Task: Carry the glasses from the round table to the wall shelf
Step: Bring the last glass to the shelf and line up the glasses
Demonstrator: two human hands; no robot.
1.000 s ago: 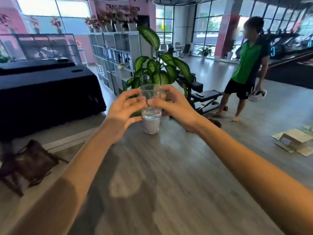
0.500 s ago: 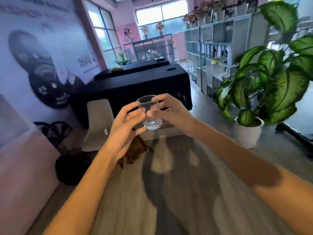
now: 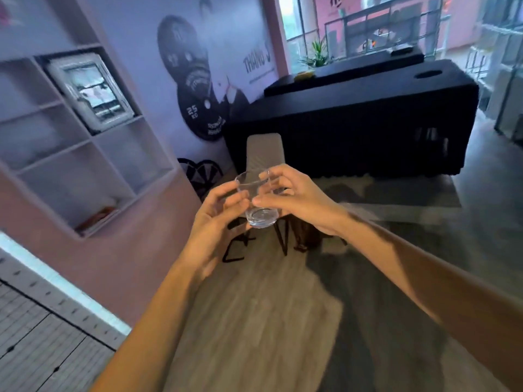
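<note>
A clear drinking glass (image 3: 259, 206) is held upright in front of me at chest height, above the wooden floor. My left hand (image 3: 216, 219) grips it from the left and my right hand (image 3: 294, 200) from the right, fingertips meeting on its near side. The white wall shelf (image 3: 85, 142) with open compartments is set into the pink wall at the left, some way from the glass. The round table is out of view.
A framed picture (image 3: 90, 91) leans in an upper shelf compartment; flat items lie in a lower one. A grey chair (image 3: 264, 154) and a dark bag stand ahead. A black-draped table (image 3: 368, 120) fills the right background. A grey perforated surface (image 3: 36, 335) sits bottom left.
The view has swung left: the plant and standing person have gone, and the wall shelf has come into view at the left. Both hands still hold the glass the same way.
</note>
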